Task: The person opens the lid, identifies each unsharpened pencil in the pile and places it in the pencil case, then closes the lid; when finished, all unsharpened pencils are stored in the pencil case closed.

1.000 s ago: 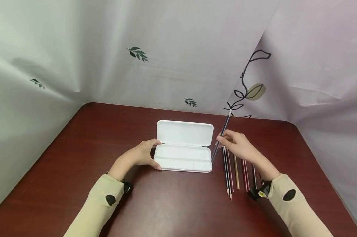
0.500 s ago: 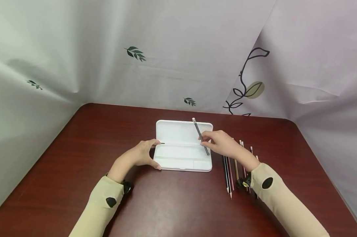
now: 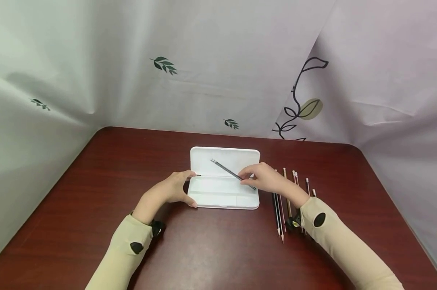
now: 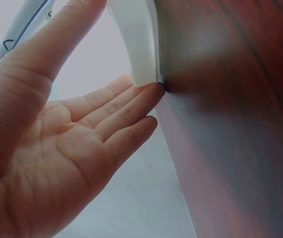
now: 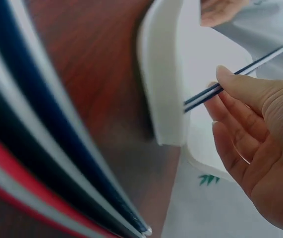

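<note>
A white pencil case [image 3: 213,200] lies open on the table, its lid [image 3: 202,161] leaning back on the far side. My left hand [image 3: 173,187] spans the case's left end, thumb at the front corner and fingers at the back one. In the left wrist view, fingertips touch the case's edge. My right hand [image 3: 262,177] pinches a dark striped pencil [image 3: 225,168] between thumb and fingers over the right part of the case. The pencil slants, its white end up to the left and its other end low near the right rim.
Several pencils [image 3: 278,213] lie side by side on the dark red table [image 3: 211,249], right of the case and partly under the right forearm. In the right wrist view, striped pencils [image 5: 52,134] fill the near left. A pale curtain [image 3: 211,80] hangs behind the table.
My right hand has carried the pencil left from beside the case to over it, and the pencil has tipped from steep to a flatter slant leftward. The left hand has stayed at the case.
</note>
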`<state>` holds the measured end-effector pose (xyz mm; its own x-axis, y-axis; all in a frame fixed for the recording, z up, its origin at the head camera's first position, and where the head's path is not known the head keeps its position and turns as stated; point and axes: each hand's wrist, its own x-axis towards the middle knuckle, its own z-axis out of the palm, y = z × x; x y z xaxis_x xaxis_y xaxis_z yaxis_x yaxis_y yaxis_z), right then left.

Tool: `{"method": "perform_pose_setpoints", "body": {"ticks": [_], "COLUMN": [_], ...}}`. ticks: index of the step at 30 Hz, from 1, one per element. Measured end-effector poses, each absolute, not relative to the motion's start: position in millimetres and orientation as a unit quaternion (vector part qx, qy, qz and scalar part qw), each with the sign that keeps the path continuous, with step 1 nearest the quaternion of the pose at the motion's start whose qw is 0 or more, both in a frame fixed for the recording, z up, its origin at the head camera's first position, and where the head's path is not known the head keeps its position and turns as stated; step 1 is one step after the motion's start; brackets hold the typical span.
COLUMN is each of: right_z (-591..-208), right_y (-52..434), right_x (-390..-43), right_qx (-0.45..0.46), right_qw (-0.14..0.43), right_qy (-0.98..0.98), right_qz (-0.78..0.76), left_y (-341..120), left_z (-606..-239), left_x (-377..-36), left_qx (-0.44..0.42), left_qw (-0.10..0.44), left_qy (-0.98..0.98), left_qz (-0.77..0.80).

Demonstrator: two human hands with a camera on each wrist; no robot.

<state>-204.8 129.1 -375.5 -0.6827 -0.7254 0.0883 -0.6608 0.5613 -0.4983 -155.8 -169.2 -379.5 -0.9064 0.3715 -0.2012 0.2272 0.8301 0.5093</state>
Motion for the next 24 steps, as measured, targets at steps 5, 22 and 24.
{"method": "perform_pose_setpoints", "body": {"ticks": [5, 22, 24], "right_z": [-381.4, -390.1, -392.5], "right_y": [121.8, 124.9, 127.1], "right_x": [-206.5, -197.7, -197.6], "right_qx": [-0.423, -0.475, -0.487], "right_qw": [0.051, 0.062, 0.054], "right_qy": [0.878, 0.862, 0.856], "right_qz": [-0.218, -0.168, -0.163], "left_y": [-168.0, -164.2, -164.7], "left_z": [-375.5, -378.9, -378.6], "left_x": [-157.8, -155.1, -155.3], "left_qx": [0.164, 0.157, 0.155], "left_qw": [0.150, 0.148, 0.149], "left_qy": [0.947, 0.950, 0.949], "left_qz": [0.233, 0.227, 0.229]}}
